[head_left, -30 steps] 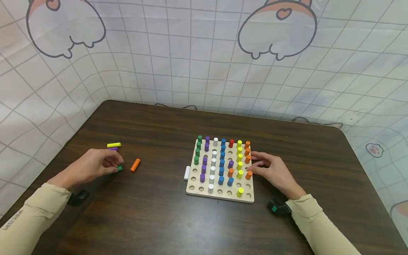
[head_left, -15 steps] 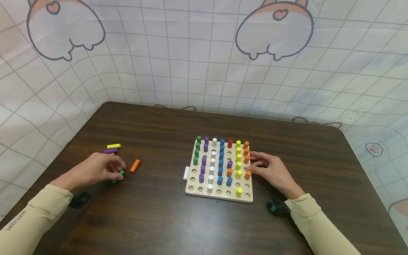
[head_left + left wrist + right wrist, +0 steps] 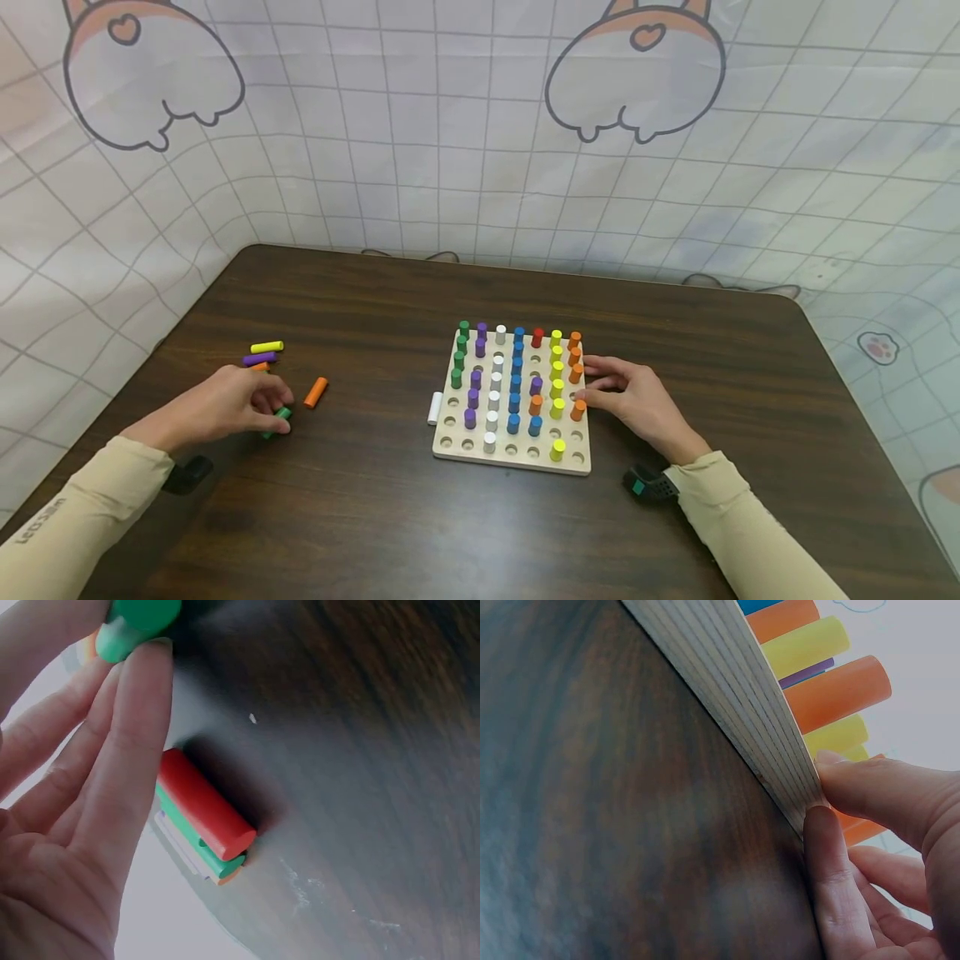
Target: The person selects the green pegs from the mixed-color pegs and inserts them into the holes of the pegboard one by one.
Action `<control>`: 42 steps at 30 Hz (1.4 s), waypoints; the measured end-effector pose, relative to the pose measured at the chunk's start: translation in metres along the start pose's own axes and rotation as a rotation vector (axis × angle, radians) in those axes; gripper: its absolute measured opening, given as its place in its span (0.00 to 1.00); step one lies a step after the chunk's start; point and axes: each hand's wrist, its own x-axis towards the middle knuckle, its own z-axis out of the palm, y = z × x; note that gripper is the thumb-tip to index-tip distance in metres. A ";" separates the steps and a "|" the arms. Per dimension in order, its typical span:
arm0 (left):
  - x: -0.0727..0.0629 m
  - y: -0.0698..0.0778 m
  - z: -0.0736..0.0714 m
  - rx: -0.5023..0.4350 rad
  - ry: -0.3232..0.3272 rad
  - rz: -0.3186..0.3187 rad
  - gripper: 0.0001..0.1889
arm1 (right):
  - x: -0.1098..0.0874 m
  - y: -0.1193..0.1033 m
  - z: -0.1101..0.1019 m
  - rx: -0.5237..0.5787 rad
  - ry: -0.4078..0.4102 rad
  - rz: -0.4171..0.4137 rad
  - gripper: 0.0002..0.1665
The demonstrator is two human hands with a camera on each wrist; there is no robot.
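Yellow peg [image 3: 267, 347] and purple peg [image 3: 259, 359] lie just beyond my left hand [image 3: 215, 404], whose thumb and fingertips pinch a green peg [image 3: 279, 421]. From this seat, I'd want that pinch light and close to one end, leaving the other clear. My wrist feed shows a red peg [image 3: 206, 802] near those fingers; just right of them lies an orange peg [image 3: 316, 392]. Between my hands, a white peg [image 3: 435, 408] lies just beside the pegboard [image 3: 498, 460], where standing pegs [image 3: 514, 383] fill colored columns, several holes [image 3: 467, 445] bare. My right hand [image 3: 641, 407] grips its right-hand edge, which I'd hold firmly so nothing slides.
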 end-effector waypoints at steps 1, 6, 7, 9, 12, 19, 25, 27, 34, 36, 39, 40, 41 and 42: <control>0.000 0.000 0.000 0.006 -0.004 0.000 0.19 | 0.000 0.000 0.000 0.002 0.000 0.002 0.42; 0.000 0.003 -0.001 0.006 -0.018 0.010 0.18 | 0.000 0.001 0.000 -0.018 0.005 0.007 0.42; 0.000 0.004 -0.002 0.008 -0.021 0.016 0.17 | 0.000 0.001 0.000 -0.020 0.006 0.009 0.42; 0.000 0.006 -0.004 0.010 -0.017 0.018 0.15 | 0.000 0.001 0.001 -0.019 0.005 0.008 0.42; 0.000 0.009 -0.010 0.020 0.008 0.035 0.13 | 0.001 0.000 0.001 -0.015 0.006 0.006 0.42; 0.004 0.022 -0.023 0.046 0.061 0.055 0.11 | 0.002 0.002 0.001 -0.009 0.007 0.002 0.42; 0.010 0.033 -0.031 0.044 0.097 0.054 0.12 | 0.002 0.004 0.001 0.002 0.005 -0.007 0.42; 0.013 0.036 -0.033 0.033 0.106 0.062 0.12 | 0.002 0.004 0.001 0.004 0.007 -0.004 0.42; 0.022 0.049 -0.034 0.013 0.145 0.100 0.09 | 0.002 0.004 0.002 0.000 0.011 0.001 0.42; 0.025 0.052 -0.033 0.005 0.154 0.121 0.09 | 0.002 0.004 0.002 -0.008 0.015 0.004 0.42; 0.030 0.057 -0.030 -0.011 0.170 0.151 0.09 | 0.002 0.004 0.002 -0.011 0.019 0.007 0.43; 0.032 0.059 -0.029 -0.017 0.176 0.162 0.09 | 0.002 0.004 0.002 -0.010 0.020 0.007 0.43; 0.034 0.061 -0.028 -0.021 0.183 0.172 0.09 | 0.002 0.004 0.002 -0.006 0.020 0.007 0.43; 0.036 0.062 -0.027 -0.029 0.189 0.180 0.09 | 0.002 0.004 0.002 -0.002 0.018 0.007 0.43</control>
